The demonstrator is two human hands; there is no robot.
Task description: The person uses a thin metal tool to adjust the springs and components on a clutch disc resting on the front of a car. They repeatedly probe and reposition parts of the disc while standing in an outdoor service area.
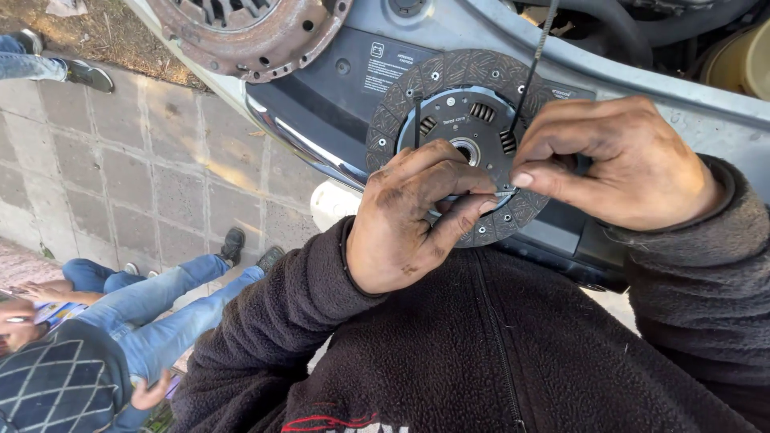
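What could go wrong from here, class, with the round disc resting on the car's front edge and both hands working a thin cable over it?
1. The disc rests on the car's front panel; it might slide off toward the seated person below.
2. Left hand and right hand pinch the thin cable; its end could prick a finger.

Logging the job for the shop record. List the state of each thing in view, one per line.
Clutch disc: lying flat on the car's front panel, under both hands.
Thin black cable: running down to the right hand.
Left hand: grimy, fingers curled on the disc.
Right hand: pinch grip on a small metal piece.
Pressure plate: rusty, lying untouched.
Seated person: on the pavement.
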